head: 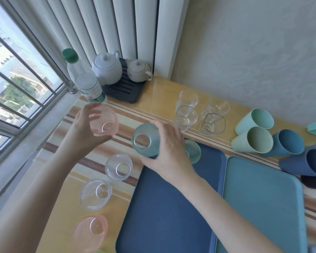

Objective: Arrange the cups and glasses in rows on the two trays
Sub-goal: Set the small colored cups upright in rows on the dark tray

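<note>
Now left grip (84, 123) clasps pink glass (103, 121), right grip (169, 150) teal glass (144, 141), bottle label (93, 94) unreadable.

The striped table (159, 92) bears two trays (164, 207), glasses (186, 115), cups (254, 139).

To your left, daylight comes through a barred metal-framed window (16, 84), with greenery and buildings outside. Ahead of you, a white ribbed radiator (102, 28) stands against the far wall, and a pale grey patterned wall (254, 48) runs along the right. Below you lies a glossy yellow tabletop with brown and cream stripes (159, 92).
</note>
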`<state>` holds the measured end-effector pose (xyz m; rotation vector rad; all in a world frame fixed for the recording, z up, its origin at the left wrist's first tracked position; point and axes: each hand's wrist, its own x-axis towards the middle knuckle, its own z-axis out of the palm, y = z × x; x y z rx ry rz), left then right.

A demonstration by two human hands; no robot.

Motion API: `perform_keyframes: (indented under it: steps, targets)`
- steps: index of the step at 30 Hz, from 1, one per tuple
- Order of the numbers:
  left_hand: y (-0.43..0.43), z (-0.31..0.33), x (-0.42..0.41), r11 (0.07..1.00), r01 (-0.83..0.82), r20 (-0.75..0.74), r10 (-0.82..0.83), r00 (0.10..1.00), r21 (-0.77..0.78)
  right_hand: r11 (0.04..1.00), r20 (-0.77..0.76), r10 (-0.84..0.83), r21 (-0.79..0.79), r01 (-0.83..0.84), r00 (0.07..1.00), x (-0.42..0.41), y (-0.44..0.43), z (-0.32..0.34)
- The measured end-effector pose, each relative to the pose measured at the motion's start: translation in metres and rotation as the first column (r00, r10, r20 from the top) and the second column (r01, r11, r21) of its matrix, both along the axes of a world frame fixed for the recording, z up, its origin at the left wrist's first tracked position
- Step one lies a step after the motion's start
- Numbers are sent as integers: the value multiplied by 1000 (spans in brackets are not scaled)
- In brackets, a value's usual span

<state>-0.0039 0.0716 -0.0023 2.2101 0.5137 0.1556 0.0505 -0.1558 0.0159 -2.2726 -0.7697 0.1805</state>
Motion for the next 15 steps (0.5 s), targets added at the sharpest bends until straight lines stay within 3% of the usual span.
perform_keyframes:
  steps: [4,7,10,15]
  targets:
    - [-57,43,-26,994,84,71,-89,994,75,984,-260,-135,82,161,956,-44,-69,20]
    - [-111,31,-48,983,182,86,-185,979,35,968,-295,-239,-5,249,925,-67,-102,-3]
    - [-150,-2,-60,975,216,-22,-217,976,-49,948,-349,-318,-114,297,881,-77,-112,-30]
    - [-170,-57,-57,992,122,-137,-127,982,-41,920,-363,-392,-179,350,845,-69,-105,-65]
